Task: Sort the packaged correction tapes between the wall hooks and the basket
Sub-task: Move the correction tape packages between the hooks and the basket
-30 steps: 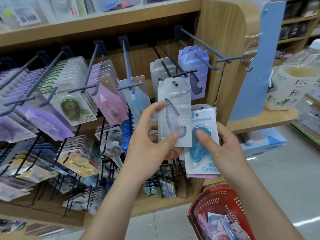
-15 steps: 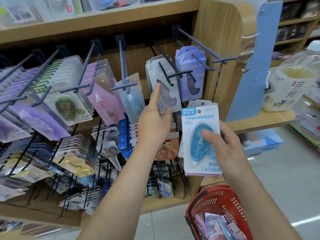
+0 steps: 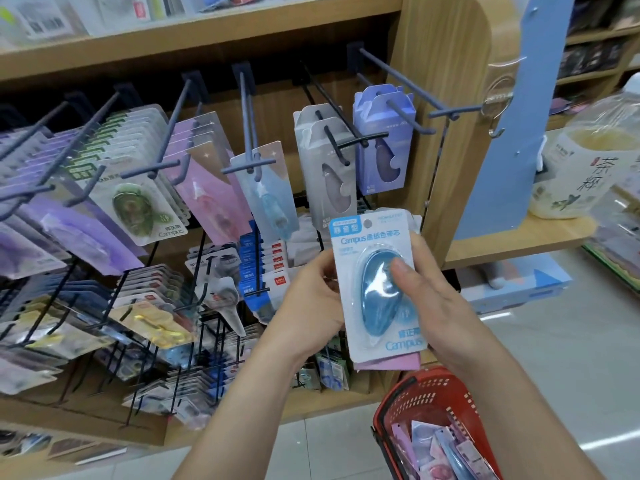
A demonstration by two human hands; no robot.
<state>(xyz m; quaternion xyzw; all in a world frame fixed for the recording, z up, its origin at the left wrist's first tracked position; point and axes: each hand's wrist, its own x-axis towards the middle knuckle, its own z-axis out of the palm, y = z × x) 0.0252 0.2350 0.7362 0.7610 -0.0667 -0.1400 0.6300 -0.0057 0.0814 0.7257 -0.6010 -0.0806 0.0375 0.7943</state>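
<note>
A small stack of packaged correction tapes fills my right hand (image 3: 438,299), with my thumb pressed on the front one, a blue Campus pack (image 3: 375,289); a pink pack's edge shows under it. My left hand (image 3: 310,306) grips the left edge of that blue pack. A grey boxed tape (image 3: 327,174) hangs on a wall hook (image 3: 334,109) above my hands, beside a lavender boxed tape (image 3: 382,140). The red basket (image 3: 412,393) sits low on the right with several packs inside.
Rows of blue hooks carry purple, green, pink and light blue tape packs across the left. A lower black wire rack (image 3: 221,327) holds more packs. A blue panel (image 3: 502,133) and a large bottle (image 3: 585,157) stand on the wooden side shelf at right.
My left hand hung the grey boxed tape on the hook, let it go, and came down to grip the blue Campus pack held in my right hand.
</note>
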